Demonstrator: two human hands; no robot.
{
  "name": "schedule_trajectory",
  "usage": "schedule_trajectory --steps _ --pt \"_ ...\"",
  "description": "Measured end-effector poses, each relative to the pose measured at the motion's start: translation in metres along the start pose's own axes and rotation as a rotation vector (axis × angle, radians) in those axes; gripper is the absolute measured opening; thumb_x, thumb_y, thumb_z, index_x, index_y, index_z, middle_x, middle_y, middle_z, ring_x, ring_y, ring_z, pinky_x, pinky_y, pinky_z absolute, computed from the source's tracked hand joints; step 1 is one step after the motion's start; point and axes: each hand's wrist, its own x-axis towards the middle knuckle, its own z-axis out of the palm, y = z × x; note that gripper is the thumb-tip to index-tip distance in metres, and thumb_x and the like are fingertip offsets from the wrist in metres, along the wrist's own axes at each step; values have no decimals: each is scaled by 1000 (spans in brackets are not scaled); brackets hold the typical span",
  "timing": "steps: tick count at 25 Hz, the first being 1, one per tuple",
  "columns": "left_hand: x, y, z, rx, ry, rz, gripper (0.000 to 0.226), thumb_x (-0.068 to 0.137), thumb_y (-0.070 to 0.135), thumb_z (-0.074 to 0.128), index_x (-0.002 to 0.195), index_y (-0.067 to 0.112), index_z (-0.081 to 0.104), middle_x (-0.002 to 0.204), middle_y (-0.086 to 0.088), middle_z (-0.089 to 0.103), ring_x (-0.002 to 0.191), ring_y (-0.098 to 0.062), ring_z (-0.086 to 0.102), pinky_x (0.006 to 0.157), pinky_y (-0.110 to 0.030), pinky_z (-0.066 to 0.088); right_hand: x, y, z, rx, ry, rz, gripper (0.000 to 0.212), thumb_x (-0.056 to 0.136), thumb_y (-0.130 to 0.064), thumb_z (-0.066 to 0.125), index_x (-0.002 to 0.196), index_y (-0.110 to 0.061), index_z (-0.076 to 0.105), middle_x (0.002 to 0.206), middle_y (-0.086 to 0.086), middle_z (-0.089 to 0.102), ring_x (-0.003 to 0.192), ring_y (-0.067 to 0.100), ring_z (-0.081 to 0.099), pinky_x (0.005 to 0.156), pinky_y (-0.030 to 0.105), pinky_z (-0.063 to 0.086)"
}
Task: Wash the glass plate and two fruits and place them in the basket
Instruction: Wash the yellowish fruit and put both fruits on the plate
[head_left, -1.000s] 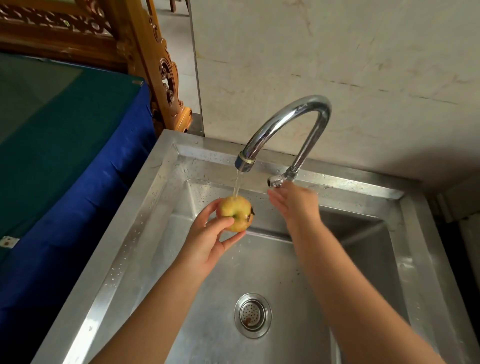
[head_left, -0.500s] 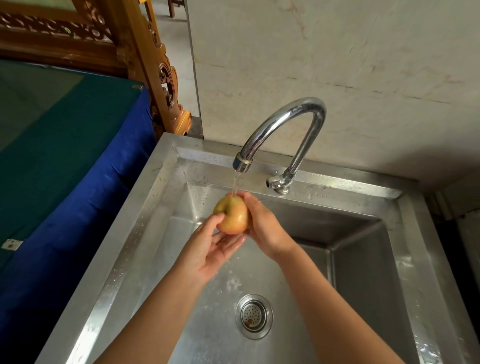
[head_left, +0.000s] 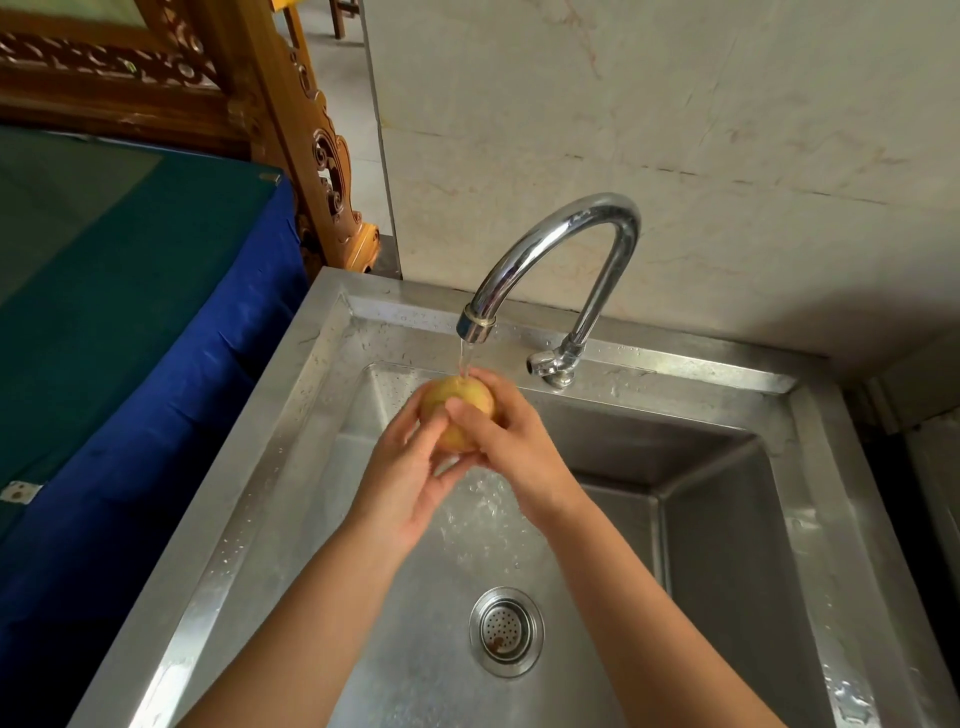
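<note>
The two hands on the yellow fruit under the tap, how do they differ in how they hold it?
The left hand cups the yellow fruit from below and the left side, palm turned up; the right hand covers it from the right and top. The left hand's fingers curl up around the near side, while the right hand's thumb lies across the front. Both touch the fruit under the faucet stream, over the sink.

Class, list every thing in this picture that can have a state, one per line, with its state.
Tap: running.
Fruit: held under the stream, wet.
Left hand: gripping the fruit.
Right hand: gripping the fruit.
Sink: wet, unfilled.
Drain: unplugged, strainer in place.
</note>
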Motion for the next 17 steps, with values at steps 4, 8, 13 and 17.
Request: schedule_trajectory --steps 4,8,13,17 --pt "-9 -8 4 765 54 489 49 81 15 65 105 56 53 106 8 65 96 -3 62 83 -14 48 9 -14 4 205 298 206 18 90 -24 45 75 -20 54 72 7 60 66 22 58 61 33 49" --pt "-3 2 2 738 153 369 62 73 19 73 127 41 50 110 13 63 90 12 59 73 -4 48 1 -18 -2 30 -23 221 24 89 -43 47 97 -29 65 91 0 71 79 12 70 75 37 57" --pt "5 16 -3 526 -110 185 43 77 26 69 113 46 56 128 5 59 111 -4 59 90 -21 50 0 -13 -3 170 8 142 42 94 -43 41 119 -9 47 92 12 65 66 17 65 57 26 55" --pt "10 16 9 228 -85 134 22 77 36 62 99 37 65 105 18 67 96 -6 66 80 -29 55 -3 -7 6 50 108 228 59 95 -52 15 72 -10 49 37 -2 40 28 7 32 32 13 24"
